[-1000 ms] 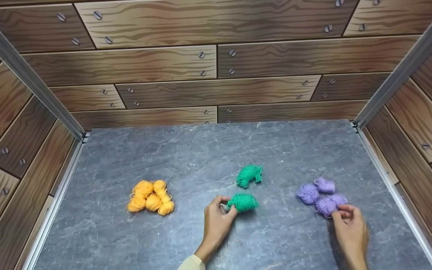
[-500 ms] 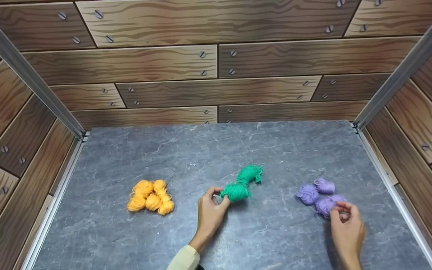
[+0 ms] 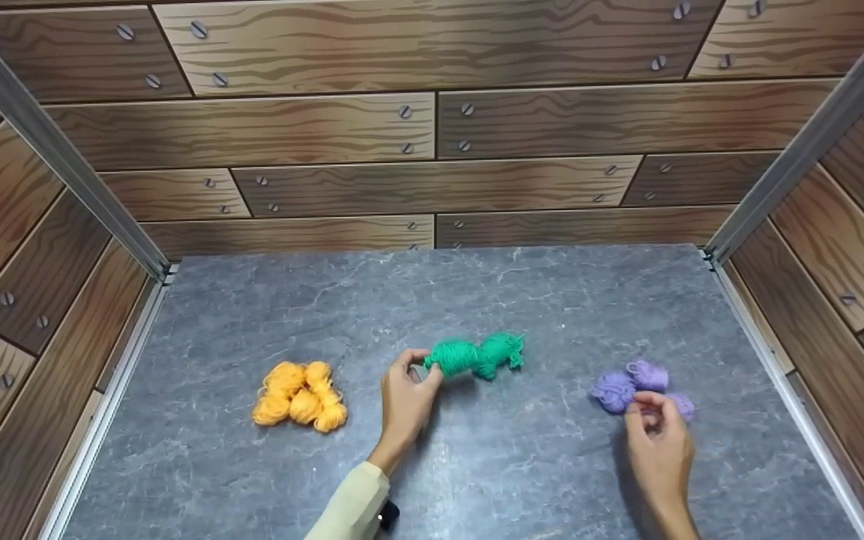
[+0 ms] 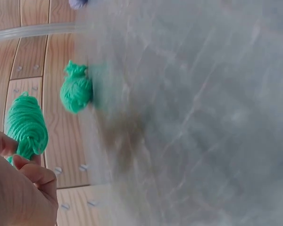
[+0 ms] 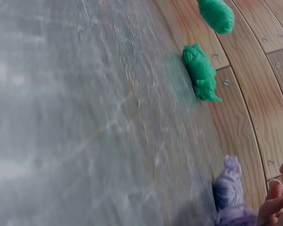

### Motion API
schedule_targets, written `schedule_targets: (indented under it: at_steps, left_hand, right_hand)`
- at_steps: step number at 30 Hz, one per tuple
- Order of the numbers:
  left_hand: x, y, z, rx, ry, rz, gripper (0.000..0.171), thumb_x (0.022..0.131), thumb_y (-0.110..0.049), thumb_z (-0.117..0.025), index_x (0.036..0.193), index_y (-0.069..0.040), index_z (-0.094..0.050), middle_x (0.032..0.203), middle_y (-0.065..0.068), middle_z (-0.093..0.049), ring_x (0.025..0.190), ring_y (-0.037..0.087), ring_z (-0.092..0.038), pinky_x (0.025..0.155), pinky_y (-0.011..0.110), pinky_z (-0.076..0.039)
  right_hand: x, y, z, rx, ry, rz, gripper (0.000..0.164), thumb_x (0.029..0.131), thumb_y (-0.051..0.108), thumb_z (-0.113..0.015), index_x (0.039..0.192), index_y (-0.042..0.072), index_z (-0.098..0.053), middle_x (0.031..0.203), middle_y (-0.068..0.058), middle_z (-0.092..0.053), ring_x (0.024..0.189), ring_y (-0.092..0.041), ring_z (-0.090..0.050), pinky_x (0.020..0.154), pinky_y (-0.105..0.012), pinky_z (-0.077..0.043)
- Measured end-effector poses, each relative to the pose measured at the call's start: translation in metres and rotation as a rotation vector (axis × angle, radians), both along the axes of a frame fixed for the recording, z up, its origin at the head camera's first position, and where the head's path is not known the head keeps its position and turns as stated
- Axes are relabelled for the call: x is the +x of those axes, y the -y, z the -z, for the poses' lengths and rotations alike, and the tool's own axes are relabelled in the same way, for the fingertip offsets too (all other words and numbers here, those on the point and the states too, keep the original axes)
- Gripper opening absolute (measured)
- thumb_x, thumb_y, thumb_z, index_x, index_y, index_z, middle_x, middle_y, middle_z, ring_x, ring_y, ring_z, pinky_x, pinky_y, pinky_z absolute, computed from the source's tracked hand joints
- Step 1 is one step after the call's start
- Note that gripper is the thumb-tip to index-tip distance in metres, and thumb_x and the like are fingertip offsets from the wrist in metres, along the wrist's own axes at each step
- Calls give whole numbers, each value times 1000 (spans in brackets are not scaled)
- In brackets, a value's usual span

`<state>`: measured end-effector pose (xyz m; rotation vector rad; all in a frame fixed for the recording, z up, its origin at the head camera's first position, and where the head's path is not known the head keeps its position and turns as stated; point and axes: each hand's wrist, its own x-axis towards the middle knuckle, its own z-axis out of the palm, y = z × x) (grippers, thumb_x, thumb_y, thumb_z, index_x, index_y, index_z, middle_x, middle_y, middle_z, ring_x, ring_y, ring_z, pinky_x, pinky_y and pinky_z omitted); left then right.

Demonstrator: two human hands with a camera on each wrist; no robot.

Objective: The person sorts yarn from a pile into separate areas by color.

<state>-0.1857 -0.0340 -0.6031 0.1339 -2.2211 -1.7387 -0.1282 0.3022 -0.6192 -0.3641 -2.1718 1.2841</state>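
My left hand [image 3: 406, 401] pinches one end of a green yarn skein [image 3: 453, 358] between thumb and fingers. In the left wrist view this skein [image 4: 27, 122] is raised off the table. A second green skein [image 3: 503, 352] lies on the table just beyond it to the right; in the right wrist view a gap shows between the two. My right hand [image 3: 661, 450] hovers in front of the purple yarn bundles [image 3: 613, 391], fingers loosely curled, with nothing visible in its grasp. It hides part of the purple group in the head view.
A cluster of orange yarn bundles [image 3: 289, 382] lies on the left of the grey marbled table [image 3: 372, 300]. Wood-patterned panels [image 3: 327, 127] enclose the back and sides, with metal rails [image 3: 784, 360] along the table's side edges.
My left hand has carried the green skein left and away from me, level with the second one. My right hand has shifted left across the purple bundles.
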Motion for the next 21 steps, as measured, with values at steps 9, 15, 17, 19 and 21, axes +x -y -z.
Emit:
schedule_targets:
  at_steps: [9,15,17,19,21]
  left_hand:
    - [-20,7,-6,13,7,-18,14,90,-5,-76,103,-9,-78,88,-2,-68,61,12,-45,58,26,-37]
    - [-35,11,-5,13,21,-40,13,91,-5,-76,103,-8,-78,93,0,-70,63,11,-47,59,26,-40]
    - [-40,12,-6,11,29,-47,13,91,-5,-76,103,-8,-78,94,1,-71,65,11,-48,60,27,-40]
    - [-45,13,-7,3,41,-53,13,91,-6,-76,104,-8,-78,95,1,-72,66,12,-49,61,28,-41]
    - [-48,13,-7,-6,54,-60,14,92,-7,-76,105,-7,-78,96,2,-72,68,12,-50,63,30,-42]
  right_hand:
    - [-11,18,2,55,-12,-93,16,94,-4,-75,109,1,-75,81,-4,-66,68,-6,-55,62,-16,-40]
    - [-20,30,0,41,-21,-163,18,93,-6,-74,109,0,-74,88,-7,-70,73,-8,-57,66,-14,-43]
    - [-23,35,-1,48,-21,-187,18,92,-7,-74,109,-1,-74,90,-8,-71,73,-8,-56,66,-14,-42]
    - [-26,39,-1,61,-14,-207,17,92,-6,-74,109,0,-74,90,-7,-71,73,-8,-56,66,-14,-42]
    - [-29,44,-1,80,4,-221,17,93,-4,-74,109,1,-74,90,-6,-72,72,-8,-57,65,-15,-42]
